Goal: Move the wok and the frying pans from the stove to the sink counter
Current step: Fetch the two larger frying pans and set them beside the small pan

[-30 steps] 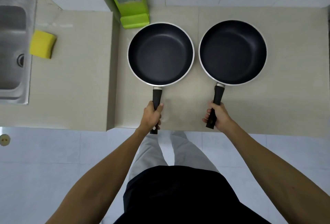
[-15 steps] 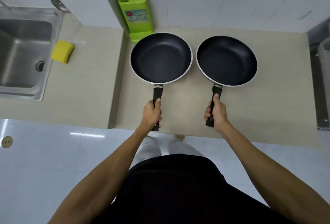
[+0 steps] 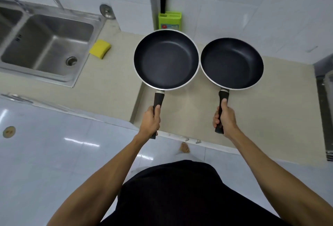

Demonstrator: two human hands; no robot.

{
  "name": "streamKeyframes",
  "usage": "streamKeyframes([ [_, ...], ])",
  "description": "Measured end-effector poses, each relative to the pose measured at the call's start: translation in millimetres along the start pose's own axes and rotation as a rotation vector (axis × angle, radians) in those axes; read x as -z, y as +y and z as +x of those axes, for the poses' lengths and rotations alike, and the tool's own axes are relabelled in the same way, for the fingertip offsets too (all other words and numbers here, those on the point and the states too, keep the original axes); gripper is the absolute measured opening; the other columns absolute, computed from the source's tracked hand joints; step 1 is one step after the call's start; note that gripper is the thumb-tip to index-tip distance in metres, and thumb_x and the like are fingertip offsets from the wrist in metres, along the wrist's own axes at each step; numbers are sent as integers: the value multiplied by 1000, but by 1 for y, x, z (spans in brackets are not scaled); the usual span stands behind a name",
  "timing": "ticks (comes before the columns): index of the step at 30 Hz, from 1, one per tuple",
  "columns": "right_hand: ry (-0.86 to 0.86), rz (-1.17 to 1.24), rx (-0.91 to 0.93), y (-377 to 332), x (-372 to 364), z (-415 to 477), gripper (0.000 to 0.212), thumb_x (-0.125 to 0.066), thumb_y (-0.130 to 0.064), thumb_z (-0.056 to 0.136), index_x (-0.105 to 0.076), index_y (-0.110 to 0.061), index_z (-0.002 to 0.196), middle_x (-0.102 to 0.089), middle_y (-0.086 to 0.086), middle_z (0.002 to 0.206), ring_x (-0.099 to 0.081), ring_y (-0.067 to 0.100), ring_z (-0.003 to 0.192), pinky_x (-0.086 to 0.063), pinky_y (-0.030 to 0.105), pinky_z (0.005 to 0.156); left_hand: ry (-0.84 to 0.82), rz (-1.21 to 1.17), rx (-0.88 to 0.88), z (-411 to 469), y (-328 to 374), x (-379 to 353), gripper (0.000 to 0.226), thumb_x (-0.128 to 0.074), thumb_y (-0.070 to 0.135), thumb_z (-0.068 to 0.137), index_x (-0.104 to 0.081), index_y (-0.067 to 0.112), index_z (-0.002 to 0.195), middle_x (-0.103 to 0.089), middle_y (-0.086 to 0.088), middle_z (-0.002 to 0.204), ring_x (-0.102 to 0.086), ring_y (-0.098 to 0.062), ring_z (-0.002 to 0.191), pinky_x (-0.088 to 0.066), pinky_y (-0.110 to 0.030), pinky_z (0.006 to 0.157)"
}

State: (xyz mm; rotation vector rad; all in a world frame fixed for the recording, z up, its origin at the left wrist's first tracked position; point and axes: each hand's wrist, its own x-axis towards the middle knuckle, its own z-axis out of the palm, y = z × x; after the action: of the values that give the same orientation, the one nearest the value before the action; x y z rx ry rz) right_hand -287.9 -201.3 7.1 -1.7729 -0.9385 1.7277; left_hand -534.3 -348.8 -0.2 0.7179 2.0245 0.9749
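Observation:
Two black non-stick frying pans with silver rims are held side by side above the lower beige counter (image 3: 270,110). My left hand (image 3: 151,121) grips the black handle of the left pan (image 3: 166,60), which is raised and overlaps the step toward the sink counter (image 3: 108,81). My right hand (image 3: 225,117) grips the handle of the right pan (image 3: 232,63). The pans' rims nearly touch. No wok is in view.
A steel sink (image 3: 45,45) sits at the left, with a yellow sponge (image 3: 100,48) on the counter beside it. A green knife block (image 3: 169,21) stands against the tiled wall behind the left pan. A stove edge (image 3: 326,117) shows at far right.
Both pans have lifted off the lower counter, and the left one now looks larger and nearer. The view has shifted so the sink shows more fully at the left.

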Motion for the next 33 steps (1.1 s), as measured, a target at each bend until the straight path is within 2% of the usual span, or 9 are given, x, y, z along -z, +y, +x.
streamKeyframes([
  [3, -32, -31, 52, 5, -33, -27, 53, -38, -57, 105, -44, -16, 72, -42, 3, 50, -36, 17, 33, -36, 26, 36, 50, -40, -43, -17, -13, 44, 45, -33, 40, 109, -49, 10, 79, -49, -4, 60, -45, -11, 43, -42, -25, 39],
  [5, -57, -46, 78, 13, -59, -48, 54, -37, -57, 105, -44, -15, 70, -40, 3, 49, -36, 17, 32, -35, 26, 36, 91, -55, -77, -30, -22, 84, 45, -31, 37, 110, -48, 12, 76, -49, -4, 58, -47, -8, 41, -43, -25, 39],
  [7, -84, -76, 96, 24, -89, -72, 58, -36, -57, 106, -43, -14, 67, -39, 5, 48, -35, 18, 32, -35, 26, 37, 121, -89, -84, -42, -36, 128, 44, -30, 36, 110, -48, 9, 79, -49, -7, 60, -46, -13, 41, -43, -29, 37],
  [12, -170, -181, 123, 53, -164, -126, 60, -36, -60, 104, -41, -15, 65, -38, 6, 44, -35, 20, 32, -35, 27, 37, 201, -208, -15, -67, -83, 232, 43, -31, 38, 109, -51, 6, 90, -46, -8, 65, -41, -14, 43, -40, -29, 37],
  [17, -282, -271, 167, 75, -235, -174, 57, -42, -60, 103, -46, -14, 68, -43, 5, 47, -40, 19, 34, -39, 28, 38, 331, -239, 71, -101, -134, 299, 43, -30, 38, 109, -51, 6, 89, -46, -7, 65, -42, -15, 44, -44, -26, 34],
  [23, -381, -355, 217, 75, -315, -203, 42, -55, -48, 102, -50, -16, 76, -44, 2, 55, -40, 13, 37, -40, 26, 37, 454, -309, 139, -119, -177, 357, 45, -31, 38, 109, -52, 4, 89, -47, -7, 67, -44, -17, 44, -49, -31, 35],
  [28, -446, -386, 204, 72, -384, -210, 40, -52, -47, 104, -51, -14, 83, -44, 1, 54, -38, 12, 35, -37, 25, 36, 530, -337, 157, -110, -201, 418, 43, -32, 36, 109, -49, 8, 81, -50, -9, 68, -46, -16, 43, -49, -30, 36],
  [33, -521, -439, 249, 72, -473, -207, 42, -48, -46, 106, -50, -12, 84, -43, 2, 53, -38, 12, 33, -39, 24, 34, 588, -357, 171, -82, -229, 494, 42, -35, 37, 107, -53, 6, 85, -50, -8, 66, -45, -15, 40, -48, -31, 35],
])
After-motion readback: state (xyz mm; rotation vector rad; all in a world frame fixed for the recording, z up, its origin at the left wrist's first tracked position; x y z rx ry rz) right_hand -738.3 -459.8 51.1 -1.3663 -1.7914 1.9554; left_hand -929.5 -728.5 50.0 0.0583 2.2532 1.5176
